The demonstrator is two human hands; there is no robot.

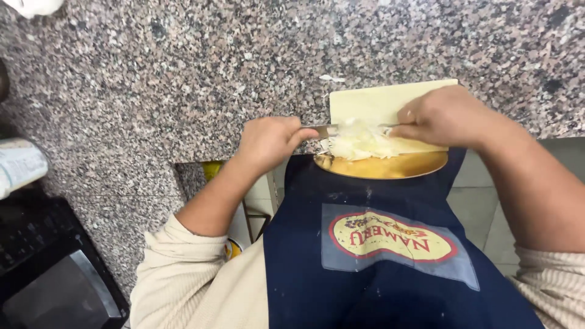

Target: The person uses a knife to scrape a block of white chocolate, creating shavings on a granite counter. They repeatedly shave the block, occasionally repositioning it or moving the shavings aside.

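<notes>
A knife (323, 129) is gripped by its handle in the closed left hand (268, 141), with the blade laid flat across a pale cutting board (378, 100). The far end of the blade is pinched or pressed by the curled fingers of the right hand (442, 117); the exact contact cannot be told. A heap of shredded white vegetable (359, 141), possibly cabbage or onion, lies at the near edge of the board, just above a brass-coloured bowl (390, 166) held between the granite counter (183, 73) and the navy apron (365, 268).

Risks are judged as follows. The right fingers lie along the blade, so a slip could cut them. The board overhangs the counter edge and could tip under pressure. Shreds could miss the bowl and land on the apron or floor, since the bowl is only partly seen below the board.

A stray scrap (332, 78) lies on the counter beyond the board. A rolled paper item (21, 164) and a dark appliance (49, 274) stand well apart at the left; nothing obstructs the hands.
</notes>
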